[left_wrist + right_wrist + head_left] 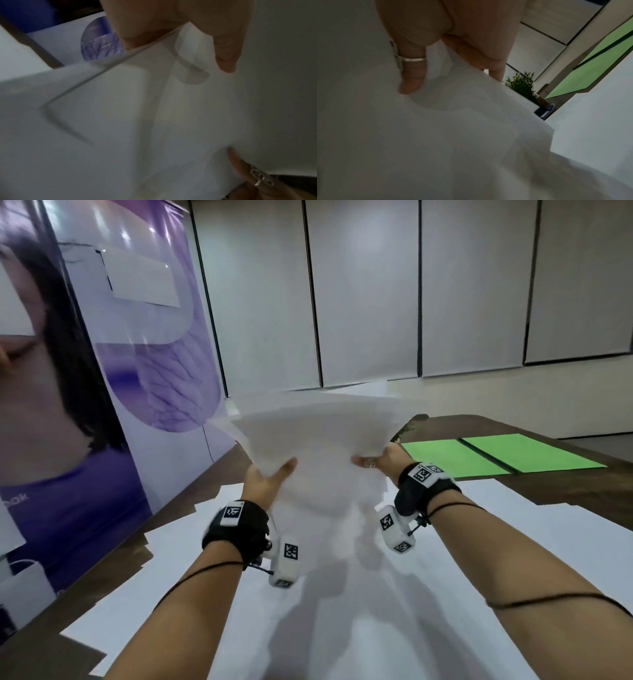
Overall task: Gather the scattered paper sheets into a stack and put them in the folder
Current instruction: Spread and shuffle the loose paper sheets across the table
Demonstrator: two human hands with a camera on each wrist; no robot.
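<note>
While two hands (270, 477) (383, 458) grip one stack (318, 436); one folder (496, 451) lies open.

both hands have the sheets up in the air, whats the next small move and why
Probably lower the paper stack and tap its bottom edge on the table to square it. The left hand and right hand pinch uneven, fanned sheets, and the open green folder lies to the right.
</note>
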